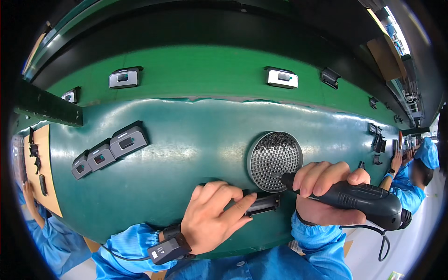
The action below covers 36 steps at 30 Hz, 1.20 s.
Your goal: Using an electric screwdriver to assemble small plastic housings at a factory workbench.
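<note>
My right hand (326, 186) is wrapped round a black corded electric screwdriver (359, 198). Its nose points left, over the lower right rim of a round metal screw tray (275, 161). Small dark screws lie heaped at the tray's far side, and rows of holes or studs cover the rest. Just below the tray, my left hand (214, 214) pinches a long black plastic part (263, 205) by its left end. The fingertips partly hide that end. Whether the screwdriver tip touches a screw is hard to see.
Three grey-and-black housings (109, 151) lie in a row on the green table at left. Beyond, a green conveyor (200, 74) carries spaced housings and black parts. Several black parts (378, 142) sit at right. Co-workers (410, 186) flank both sides. A cardboard sheet (44, 172) lies at far left.
</note>
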Each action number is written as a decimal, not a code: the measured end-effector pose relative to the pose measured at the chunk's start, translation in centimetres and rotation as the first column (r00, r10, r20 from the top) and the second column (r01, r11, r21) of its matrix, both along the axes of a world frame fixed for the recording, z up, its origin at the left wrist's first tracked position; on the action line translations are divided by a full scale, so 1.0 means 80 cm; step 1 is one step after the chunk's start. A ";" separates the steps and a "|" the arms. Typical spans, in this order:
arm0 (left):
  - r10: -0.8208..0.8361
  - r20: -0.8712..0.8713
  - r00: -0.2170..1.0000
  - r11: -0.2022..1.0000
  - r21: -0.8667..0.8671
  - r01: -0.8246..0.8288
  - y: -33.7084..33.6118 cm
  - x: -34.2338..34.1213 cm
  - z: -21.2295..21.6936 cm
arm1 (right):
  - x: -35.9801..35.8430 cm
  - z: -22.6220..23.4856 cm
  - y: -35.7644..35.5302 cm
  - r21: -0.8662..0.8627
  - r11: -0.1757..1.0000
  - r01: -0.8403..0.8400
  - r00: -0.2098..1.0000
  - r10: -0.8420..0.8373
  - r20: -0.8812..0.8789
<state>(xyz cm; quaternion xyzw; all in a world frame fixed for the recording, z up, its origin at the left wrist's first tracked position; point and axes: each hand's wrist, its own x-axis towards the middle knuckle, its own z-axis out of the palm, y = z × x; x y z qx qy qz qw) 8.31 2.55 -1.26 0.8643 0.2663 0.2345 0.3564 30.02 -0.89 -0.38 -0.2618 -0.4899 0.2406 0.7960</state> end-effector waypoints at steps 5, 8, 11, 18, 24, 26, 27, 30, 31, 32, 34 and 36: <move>0.017 0.003 1.000 1.000 0.017 -0.017 0.000 -0.001 -0.004 | -0.004 -0.011 0.004 -0.015 1.000 -0.006 1.000 0.007 0.030; 0.023 0.011 1.000 0.999 0.030 -0.024 -0.001 -0.005 -0.004 | -0.009 -0.011 0.004 -0.015 1.000 -0.004 0.999 0.004 0.039; 0.016 0.009 1.000 1.000 0.027 -0.016 0.001 -0.009 -0.009 | -0.012 -0.013 0.004 -0.026 1.000 0.006 1.000 -0.005 0.029; 0.017 0.012 1.000 0.999 0.041 -0.018 -0.001 -0.013 -0.006 | -0.016 -0.008 0.004 -0.031 0.999 -0.013 0.995 0.016 0.099; 0.018 0.048 0.999 1.000 0.004 -0.018 -0.007 -0.020 -0.012 | -0.032 0.007 -0.013 -0.026 0.998 0.053 0.999 -0.053 0.010; 0.025 0.042 0.999 1.000 0.003 -0.025 -0.007 -0.025 -0.013 | -0.040 0.023 -0.032 0.012 0.999 0.045 0.998 -0.045 -0.046; 0.015 0.046 0.999 1.000 0.009 -0.016 -0.006 -0.025 -0.015 | -0.043 0.029 -0.041 0.016 1.000 -0.020 0.999 0.020 -0.027; 0.016 0.061 0.998 1.000 -0.007 -0.016 -0.006 -0.026 -0.023 | -0.080 0.010 -0.043 0.027 1.000 -0.001 1.000 0.001 -0.003; 0.023 0.053 0.998 1.000 -0.013 -0.023 -0.007 -0.027 -0.025 | -0.083 0.004 -0.042 0.021 1.000 -0.008 1.000 0.008 -0.010; 0.032 0.050 0.998 0.999 -0.016 -0.031 -0.009 -0.028 -0.027 | -0.085 -0.002 -0.042 0.010 0.998 -0.059 0.998 0.058 0.017; 0.035 0.057 0.998 0.999 -0.017 -0.034 -0.009 -0.029 -0.028 | -0.091 -0.007 -0.044 0.000 0.992 -0.125 0.992 0.125 0.023; 0.040 0.069 0.997 0.999 -0.016 -0.039 -0.010 -0.031 -0.031 | -0.096 -0.007 -0.045 -0.031 0.993 -0.117 0.993 0.118 0.023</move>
